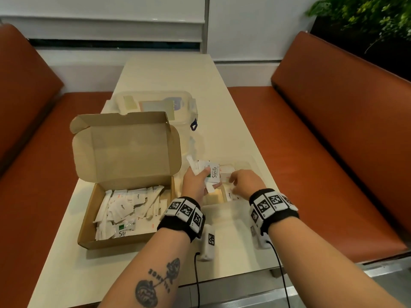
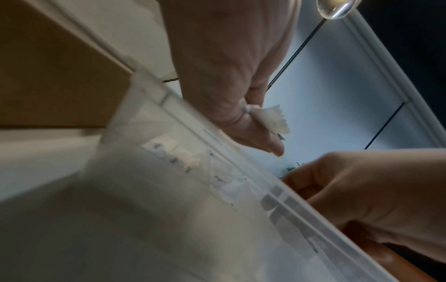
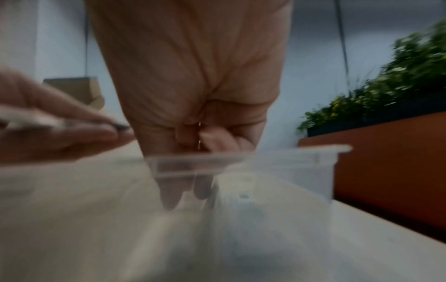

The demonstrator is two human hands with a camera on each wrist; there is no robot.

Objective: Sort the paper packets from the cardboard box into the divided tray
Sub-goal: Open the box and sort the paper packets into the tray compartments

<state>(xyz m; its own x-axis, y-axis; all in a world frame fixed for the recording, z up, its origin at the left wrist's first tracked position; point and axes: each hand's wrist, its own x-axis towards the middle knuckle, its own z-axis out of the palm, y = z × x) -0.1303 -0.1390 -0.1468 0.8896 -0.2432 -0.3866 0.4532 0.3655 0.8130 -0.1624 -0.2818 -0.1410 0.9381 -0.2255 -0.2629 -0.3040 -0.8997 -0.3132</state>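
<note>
cardboard box [image 1: 124, 194]: matt brown card, left | paper packets [image 1: 126, 210]: white paper, some crinkled, one glossy | divided tray [image 1: 251, 162]: clear smooth plastic, right | far lidded tub [image 1: 155, 103]: translucent plastic | desk [image 1: 169, 72]: smooth cream top, faint sheen | benches [image 1: 333, 107]: smooth orange-brown leather-like padding

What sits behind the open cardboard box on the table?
A clear lidded plastic container stands behind the cardboard box. The box's raised lid covers its lower part, and its contents are unclear.
</note>
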